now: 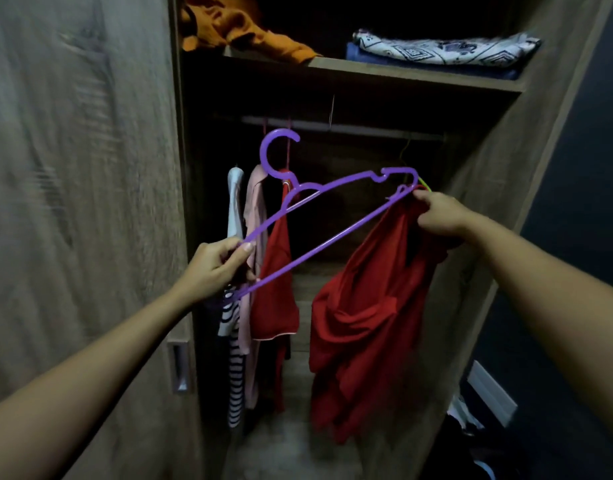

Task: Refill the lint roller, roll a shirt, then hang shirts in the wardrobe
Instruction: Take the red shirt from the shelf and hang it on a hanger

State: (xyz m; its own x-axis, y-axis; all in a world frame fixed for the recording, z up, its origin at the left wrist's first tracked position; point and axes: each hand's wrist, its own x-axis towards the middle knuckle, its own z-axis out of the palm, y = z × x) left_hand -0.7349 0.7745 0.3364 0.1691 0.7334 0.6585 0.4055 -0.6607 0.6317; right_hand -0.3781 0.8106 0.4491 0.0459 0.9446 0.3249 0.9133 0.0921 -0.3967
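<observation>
Head-worn wide-angle view, facing forward into the wardrobe [488,161], close up

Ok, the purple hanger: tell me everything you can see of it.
The purple hanger is thin and plastic-looking, with an open C-shaped hook, notched shoulders and a straight lower bar. It is held tilted, hook up and to the left, in front of the open wardrobe, not hooked on the rail. The left hand grips its left end; the right hand pinches a red shirt at its right end, and the shirt hangs down from there.
</observation>
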